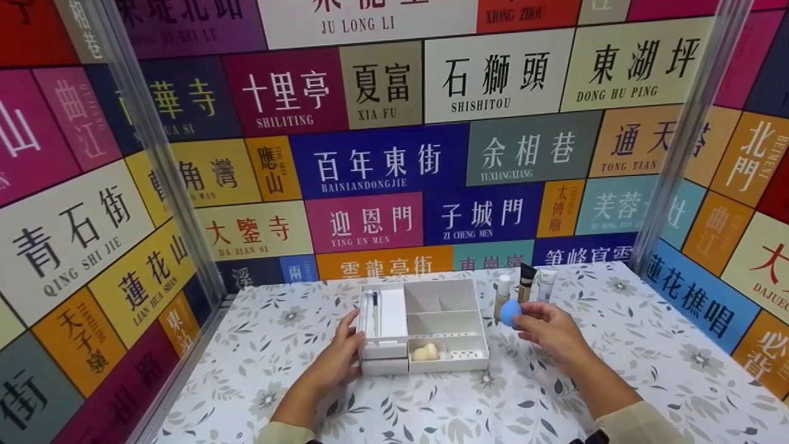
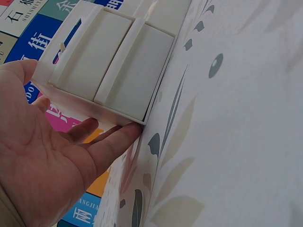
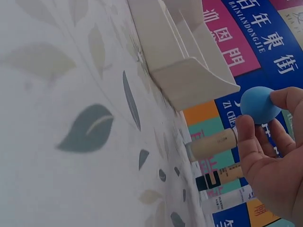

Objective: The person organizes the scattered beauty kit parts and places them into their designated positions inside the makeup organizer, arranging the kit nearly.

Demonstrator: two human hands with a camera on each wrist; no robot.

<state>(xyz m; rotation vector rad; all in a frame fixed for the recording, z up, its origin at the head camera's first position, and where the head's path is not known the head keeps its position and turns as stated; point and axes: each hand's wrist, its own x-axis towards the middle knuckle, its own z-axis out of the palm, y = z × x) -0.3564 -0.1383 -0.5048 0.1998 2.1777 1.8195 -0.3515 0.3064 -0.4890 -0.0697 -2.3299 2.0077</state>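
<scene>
A white desktop organizer (image 1: 450, 365) stands on the table, with compartments on its right and two small drawers (image 2: 94, 61) at its front left. My left hand (image 1: 336, 357) rests against its left side, fingers extended along the wall near the lower edge. A cream sponge (image 1: 424, 352) lies in the front compartment, and a slim brush-like stick (image 1: 375, 311) lies in the left top tray. Right of the organizer, my right hand (image 1: 550, 330) pinches a blue makeup sponge (image 3: 260, 105) between thumb and fingers, held above the table.
Behind the blue sponge stand a beige bottle with a white cap (image 1: 503, 295), a tan tube with a black end (image 1: 526, 282) and a white tube (image 1: 546, 285). A floral cloth (image 1: 622, 364) covers the table. Walls of colourful signs and metal posts (image 1: 684, 105) enclose it.
</scene>
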